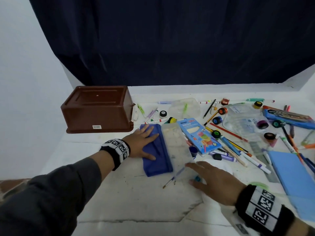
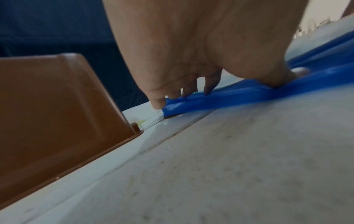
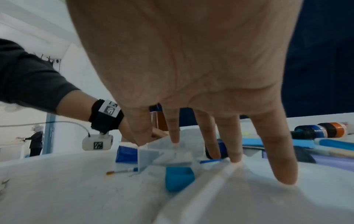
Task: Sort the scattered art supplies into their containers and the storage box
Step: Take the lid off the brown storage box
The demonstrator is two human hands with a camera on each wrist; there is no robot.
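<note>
My left hand [image 1: 142, 142] lies flat with fingers spread on a blue fabric pencil pouch [image 1: 158, 159]. In the left wrist view the fingertips and thumb of that hand [image 2: 182, 60] press on the pouch [image 2: 220, 97]. Right of the pouch lies a long translucent plastic case [image 1: 175, 143]. My right hand [image 1: 208, 179] is spread over its near end, fingers straight, holding nothing. In the right wrist view two fingertips [image 3: 175, 140] touch the case [image 3: 168, 156]. A brown storage box [image 1: 97, 108] stands upside down at the back left. Two thin paintbrushes [image 1: 172, 179] lie partly under the case.
A small blue piece [image 3: 179, 178] lies by my right thumb. Markers, pencils and paint pots litter the right half, around a neon crayon box [image 1: 197, 135], a clear bag [image 1: 243, 120], a blue pencil tin [image 1: 288, 116] and a blue notebook [image 1: 296, 181]. A clear tub [image 1: 185, 108] stands behind.
</note>
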